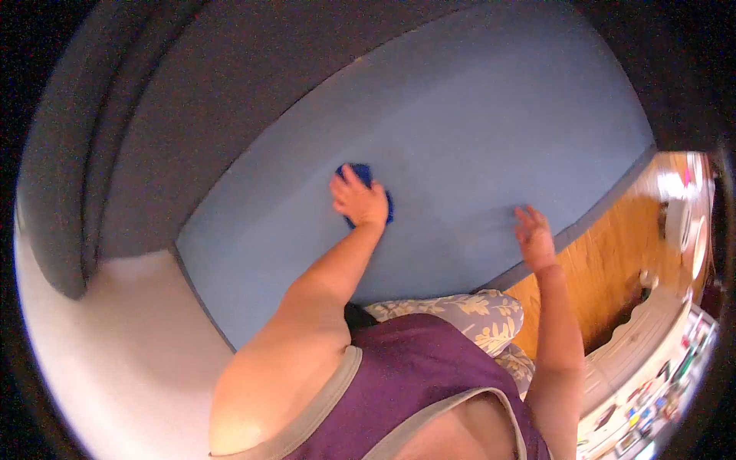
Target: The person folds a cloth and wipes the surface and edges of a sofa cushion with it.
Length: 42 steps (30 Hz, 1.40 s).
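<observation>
My left hand (360,201) lies over a dark blue cloth (366,173), pressing it against a wide blue-grey fabric surface (460,130) that looks like a sofa seat. The cloth sticks out above the fingers and beside the palm; the rest of it is hidden under the hand. Off to the right, my right hand (534,236) hovers near the front edge of the seat. Its fingers are apart and a little bent, with nothing visible in them, and a faint shadow falls on the fabric beside it.
Dark grey upholstery (230,100) rises along the far side, with a padded arm (57,176) at the left. Wooden floor (606,238) shows at the right, beside a pale cabinet (640,337) with many small items on top. My knees in patterned trousers (468,310) are against the seat's front edge.
</observation>
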Tool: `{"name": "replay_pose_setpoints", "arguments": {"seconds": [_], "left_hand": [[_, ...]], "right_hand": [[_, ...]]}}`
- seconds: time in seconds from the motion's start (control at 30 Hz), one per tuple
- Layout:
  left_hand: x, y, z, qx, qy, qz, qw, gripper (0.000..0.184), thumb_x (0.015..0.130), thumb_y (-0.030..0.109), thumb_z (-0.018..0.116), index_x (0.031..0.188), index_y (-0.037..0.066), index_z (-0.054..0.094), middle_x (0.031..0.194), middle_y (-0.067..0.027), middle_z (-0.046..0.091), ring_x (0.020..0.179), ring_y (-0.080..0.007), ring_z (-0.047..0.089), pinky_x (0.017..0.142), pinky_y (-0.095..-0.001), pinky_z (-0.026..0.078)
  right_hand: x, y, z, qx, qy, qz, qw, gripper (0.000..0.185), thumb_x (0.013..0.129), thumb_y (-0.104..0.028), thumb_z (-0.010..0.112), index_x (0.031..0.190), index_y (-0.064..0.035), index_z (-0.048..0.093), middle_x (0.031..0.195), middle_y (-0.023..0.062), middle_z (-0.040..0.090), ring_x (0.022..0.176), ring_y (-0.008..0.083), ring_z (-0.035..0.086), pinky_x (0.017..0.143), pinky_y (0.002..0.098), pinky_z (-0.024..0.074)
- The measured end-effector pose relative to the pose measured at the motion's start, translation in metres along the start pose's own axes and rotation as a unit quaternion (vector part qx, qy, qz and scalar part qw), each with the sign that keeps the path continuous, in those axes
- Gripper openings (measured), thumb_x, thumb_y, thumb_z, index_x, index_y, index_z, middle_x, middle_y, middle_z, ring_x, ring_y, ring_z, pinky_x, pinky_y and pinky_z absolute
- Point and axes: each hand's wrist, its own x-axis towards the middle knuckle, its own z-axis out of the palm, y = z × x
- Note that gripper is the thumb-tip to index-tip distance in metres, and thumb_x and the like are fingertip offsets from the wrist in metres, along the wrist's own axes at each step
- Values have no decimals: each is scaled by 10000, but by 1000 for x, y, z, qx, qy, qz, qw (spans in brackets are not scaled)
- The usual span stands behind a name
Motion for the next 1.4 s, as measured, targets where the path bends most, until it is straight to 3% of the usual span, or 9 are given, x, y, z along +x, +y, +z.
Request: {"name": "replay_pose_setpoints", "arguments": {"seconds": [0.37, 0.57, 0.7, 0.73, 0.87, 0.93, 1.07, 1.13, 1.4], "left_hand": [[13, -20, 12, -96, -61, 216, 970, 793, 723, 225, 644, 1413, 105, 272, 1433, -209, 291, 1310, -390, 279, 972, -546, 301], [40, -93, 9, -317, -26, 302, 899, 521, 679, -20, 561, 1192, 55, 509, 1237, -202, 490, 1169, -374, 440, 974, -436, 378], [119, -250, -31, -249, 203, 142, 936, 432, 659, -8, 578, 1091, 1, 570, 1130, -206, 544, 1120, -358, 470, 987, -430, 369], [140, -303, -36, -219, 270, 93, 933, 432, 667, 3, 580, 1098, -4, 569, 1130, -205, 552, 1107, -354, 486, 983, -425, 371], [204, -532, -55, -181, 297, -310, 885, 388, 713, 65, 606, 1087, -35, 610, 1092, -203, 637, 1005, -329, 615, 876, -396, 480], [197, -582, -69, -174, 263, -332, 889, 479, 756, 184, 597, 1189, -14, 537, 1177, -183, 571, 1065, -317, 565, 910, -400, 450], [232, -614, -46, -25, 142, -379, 914, 836, 745, 521, 578, 1355, 11, 319, 1386, -166, 336, 1229, -387, 359, 1012, -470, 312], [245, -630, -40, -7, 105, -390, 915, 1029, 739, 689, 569, 1438, 24, 210, 1491, -158, 218, 1312, -422, 256, 1062, -504, 242], [290, -698, -68, 46, 2, -408, 912, 775, 775, 496, 604, 1368, 72, 343, 1380, -143, 417, 1233, -330, 428, 1015, -469, 330]], "right_hand": [[86, -126, -43, -33, -26, -8, 999, 361, 855, -96, 572, 1216, -73, 566, 1193, 210, 569, 1128, 372, 513, 973, 403, 406], [19, -40, -86, -36, 12, 79, 996, 356, 890, -114, 561, 1238, -39, 548, 1240, 184, 562, 1170, 302, 519, 987, 361, 397], [-80, 90, -135, -71, 37, 133, 988, 375, 935, -138, 503, 1279, 12, 502, 1196, 156, 580, 1121, 234, 530, 956, 303, 407], [-112, 137, -132, 10, 86, 151, 985, 365, 933, -174, 521, 1258, -7, 527, 1031, 85, 619, 961, 176, 578, 806, 274, 473], [-140, 75, -162, 43, 0, 381, 924, 372, 913, -187, 566, 1254, -39, 543, 878, -22, 585, 737, 68, 537, 573, 212, 419], [-136, 62, -165, 92, 27, 423, 901, 377, 906, -184, 578, 1258, -53, 546, 833, -48, 563, 665, 45, 506, 516, 203, 381], [-145, 67, -188, -100, 12, 223, 970, 382, 902, -150, 568, 1266, -35, 540, 816, -30, 546, 634, 70, 474, 502, 216, 365], [-133, 14, -203, -20, -20, 333, 943, 379, 912, -157, 551, 1265, -19, 537, 857, -10, 564, 696, 84, 496, 547, 226, 390], [-230, 50, -209, -45, 6, 407, 912, 384, 906, -150, 507, 1284, -87, 525, 934, 28, 604, 754, 122, 537, 594, 259, 437]]}}
